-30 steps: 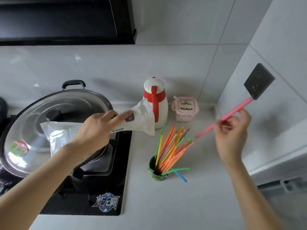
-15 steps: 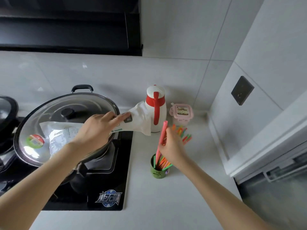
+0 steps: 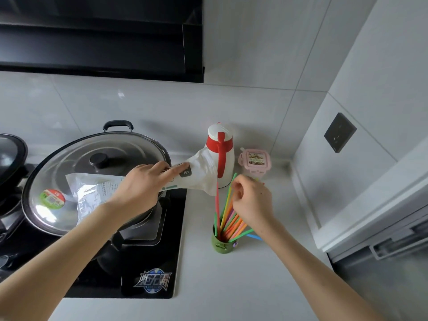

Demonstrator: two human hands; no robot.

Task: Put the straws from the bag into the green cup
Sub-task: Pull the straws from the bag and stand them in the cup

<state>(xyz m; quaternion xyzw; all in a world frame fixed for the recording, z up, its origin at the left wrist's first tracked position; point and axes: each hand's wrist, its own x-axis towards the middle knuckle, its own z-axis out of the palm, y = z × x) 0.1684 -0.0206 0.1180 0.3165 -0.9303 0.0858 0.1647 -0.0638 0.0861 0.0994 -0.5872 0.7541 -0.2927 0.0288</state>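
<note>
This is a grey-tiled kitchen corner with a pale bench [image 3: 231, 286]. A black hob [image 3: 148, 262] is set into the left part of the bench, and a dark hood [image 3: 99, 42] hangs above it. At the left edge a second pot [image 3: 9, 154] is cut off by the frame.

The right hand [image 3: 252, 200] covers the upper ends of most straws [image 3: 229, 218], so they cannot be counted. These straws stand fanned in the green cup [image 3: 221, 244] on the bench, beside the hob. One pink straw [image 3: 217, 205] stands nearly upright at the left side of the cup.

The right hand hovers over the bundle with its fingers curled, and I cannot tell if it pinches a straw. The left hand [image 3: 143, 188] grips the white bag [image 3: 201, 174] over the steel wok lid [image 3: 58, 172]. Its index finger lies straight along the bag and its thumb is hidden. The open end of the bag hangs in front of a red-and-white jug [image 3: 220, 144].

On the bag there is a dark square label [image 3: 186, 171] and some small print, both unreadable. The hob carries a blue badge [image 3: 154, 280] with Chinese characters. The lid has a round green-and-red sticker [image 3: 52, 199]. A pink box [image 3: 256, 161] has a picture label.
</note>
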